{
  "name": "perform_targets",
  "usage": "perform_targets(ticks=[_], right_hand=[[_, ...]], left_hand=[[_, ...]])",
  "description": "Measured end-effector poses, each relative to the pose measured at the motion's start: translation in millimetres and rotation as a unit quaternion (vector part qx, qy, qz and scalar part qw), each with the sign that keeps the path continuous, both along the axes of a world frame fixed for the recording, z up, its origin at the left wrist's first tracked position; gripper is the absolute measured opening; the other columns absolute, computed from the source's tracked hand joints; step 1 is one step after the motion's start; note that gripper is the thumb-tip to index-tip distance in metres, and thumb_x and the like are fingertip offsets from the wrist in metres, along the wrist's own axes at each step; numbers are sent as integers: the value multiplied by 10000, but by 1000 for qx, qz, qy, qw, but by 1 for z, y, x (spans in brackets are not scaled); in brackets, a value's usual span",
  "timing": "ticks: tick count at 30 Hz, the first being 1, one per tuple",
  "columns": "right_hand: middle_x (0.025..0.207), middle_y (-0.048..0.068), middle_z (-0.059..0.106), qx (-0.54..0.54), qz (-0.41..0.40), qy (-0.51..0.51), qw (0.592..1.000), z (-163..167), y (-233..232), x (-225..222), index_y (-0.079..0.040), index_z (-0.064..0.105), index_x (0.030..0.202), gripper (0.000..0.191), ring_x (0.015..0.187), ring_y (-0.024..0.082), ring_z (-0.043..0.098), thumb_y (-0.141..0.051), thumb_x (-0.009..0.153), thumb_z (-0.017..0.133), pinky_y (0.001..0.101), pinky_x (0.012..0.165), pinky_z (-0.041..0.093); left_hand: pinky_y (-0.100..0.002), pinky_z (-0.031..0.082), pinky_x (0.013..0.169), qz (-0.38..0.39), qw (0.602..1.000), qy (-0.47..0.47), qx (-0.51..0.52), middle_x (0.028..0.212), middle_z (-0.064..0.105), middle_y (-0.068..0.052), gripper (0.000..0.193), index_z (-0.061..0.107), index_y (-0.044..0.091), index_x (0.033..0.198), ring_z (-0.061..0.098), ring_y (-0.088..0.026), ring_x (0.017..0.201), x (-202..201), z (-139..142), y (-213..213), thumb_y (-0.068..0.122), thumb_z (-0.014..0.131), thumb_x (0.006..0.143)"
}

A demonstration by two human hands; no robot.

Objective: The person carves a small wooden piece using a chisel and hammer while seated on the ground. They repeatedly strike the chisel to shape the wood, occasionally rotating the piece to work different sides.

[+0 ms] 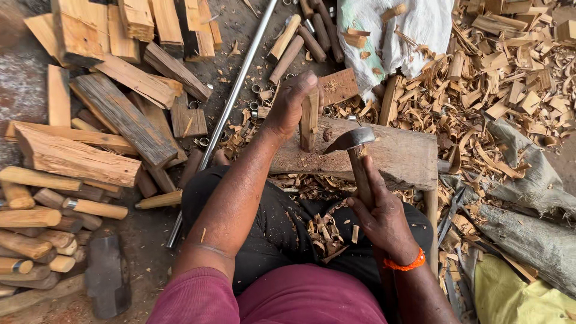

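Nearest to us, our right hand [384, 219], an orange band [407, 264] at the wrist, has its fingers closed round the wooden handle of an adze-like tool [355, 153]; the metal head sits at the far end of the handle, its pointed edge turned toward the upright wood; shavings [321, 231] lie in our lap, between the knees.

Beyond that, the tool head hovers just over the table [396, 157], a worn plank block; whether the blade touches the wood we cannot tell.

Our left hand [291, 102] reaches further out; its fingers grip the top of a short wooden billet [309, 123], held upright on the table, just left of the tool head; a flat reddish offcut [339, 86] lies just behind it.

To the left on the ground: rounded handle blanks [30, 217] near, split planks [117, 117] stacked further off; a dark hammer head [107, 277] lies close by; a long metal rod [231, 99] runs diagonally past our left arm.

To the right and far: a thick heap of curled wood chips [498, 78]; a grey log [528, 237]; a white sack [414, 24] at the top.
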State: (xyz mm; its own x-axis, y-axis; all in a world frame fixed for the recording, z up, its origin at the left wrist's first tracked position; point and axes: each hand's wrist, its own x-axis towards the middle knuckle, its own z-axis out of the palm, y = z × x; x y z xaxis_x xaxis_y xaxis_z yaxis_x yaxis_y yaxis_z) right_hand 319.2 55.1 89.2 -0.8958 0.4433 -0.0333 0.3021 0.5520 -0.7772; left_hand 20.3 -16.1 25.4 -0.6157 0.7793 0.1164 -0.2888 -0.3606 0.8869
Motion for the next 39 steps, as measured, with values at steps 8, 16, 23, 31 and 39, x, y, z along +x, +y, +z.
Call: perform_targets(ticks=[8,16,23,31,39], right_hand=[[1467,224,616,21,94,37,995,70,3,-25,-100,288,1637,919,1258,265,652,57,845,727,358,983,527],[1280,143,554,-101,-30,136,985,138,-9,11,-135,135,1631,938,918,171,626,119,918,690,289,698,580],[1553,249,512,44,94,3,995,116,-24,-52,-79,248,1629,918,1421,318,535,72,865,735,390,1133,466],[1550,307,443,11,-22,213,977,147,-13,-14,-55,225,1623,891,1070,322,493,44,845,649,342,870,449],[1624,209,487,-125,-22,159,979,87,30,-18,-16,275,1655,778,604,94,576,-65,939,575,206,505,524]], left_hand=[[-324,471,823,-11,992,119,49,853,582,-24,423,617,67,875,565,-144,840,13,7,2,426,457,1031],[-327,473,805,-8,992,100,74,818,536,-13,386,603,81,859,519,-131,810,21,-12,7,399,471,1034],[-352,492,704,8,989,78,129,796,551,-30,370,558,103,815,540,-149,748,18,-31,18,403,502,1024],[-383,473,724,68,985,143,63,804,525,-32,368,543,74,872,534,-170,781,-2,-60,29,385,430,1034],[-384,527,748,24,992,96,83,778,596,-68,452,624,63,841,591,-188,738,-8,-33,11,425,442,1041]])
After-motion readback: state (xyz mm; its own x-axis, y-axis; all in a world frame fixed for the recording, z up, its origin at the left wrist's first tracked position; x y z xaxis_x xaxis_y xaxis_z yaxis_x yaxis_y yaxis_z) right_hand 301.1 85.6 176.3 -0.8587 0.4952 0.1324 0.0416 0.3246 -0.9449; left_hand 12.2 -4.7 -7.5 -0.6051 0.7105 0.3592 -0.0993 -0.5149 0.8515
